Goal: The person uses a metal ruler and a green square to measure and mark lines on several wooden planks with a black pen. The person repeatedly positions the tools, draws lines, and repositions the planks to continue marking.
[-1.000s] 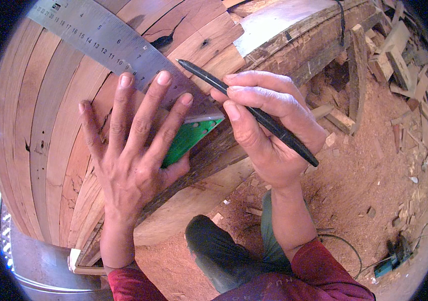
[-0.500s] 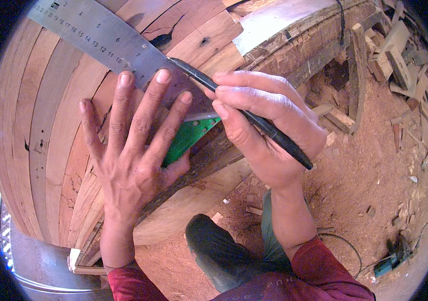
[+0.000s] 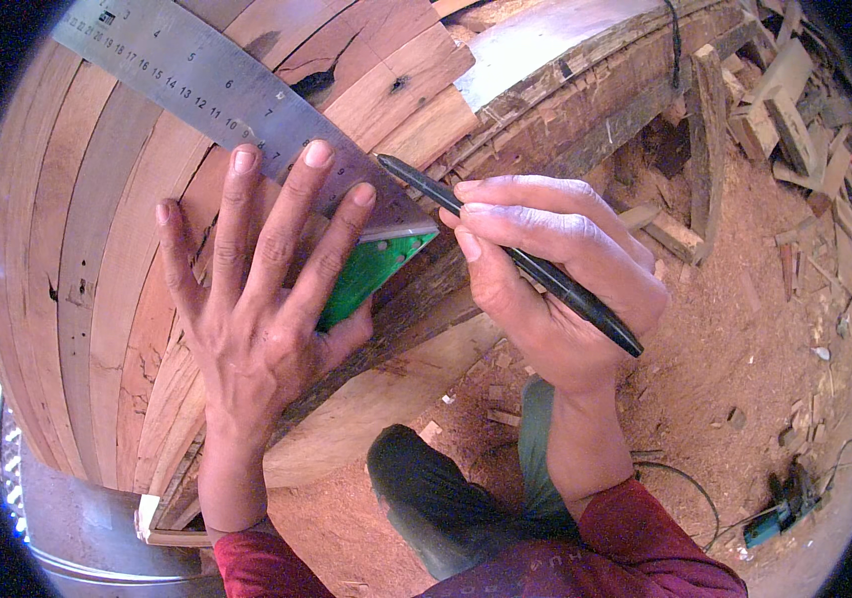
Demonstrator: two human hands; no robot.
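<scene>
My left hand (image 3: 261, 284) lies with fingers spread over a carpenter's square, its fingertips pressing on the steel blade (image 3: 216, 90). The square's green handle (image 3: 371, 274) shows between my left index finger and thumb, along the edge of the planks. In my right hand (image 3: 555, 269) is a black pen (image 3: 535, 264), pinched between thumb and fingers. Its tip is by the blade's lower right edge, close to the wooden planks (image 3: 401, 90); whether it touches cannot be made out. The blade lies slanting across several joined planks.
A curved, planked wooden structure (image 3: 67, 269) fills the left side. One plank has a dark split knot (image 3: 314, 85). Offcuts (image 3: 790, 110) are piled at the far right. Sawdust (image 3: 685, 399) covers the ground, where a teal power tool (image 3: 770, 523) lies with its cable.
My right hand has moved the pen a little to the right and downward along the blade's edge. My left hand and the square stay nearly in place.
</scene>
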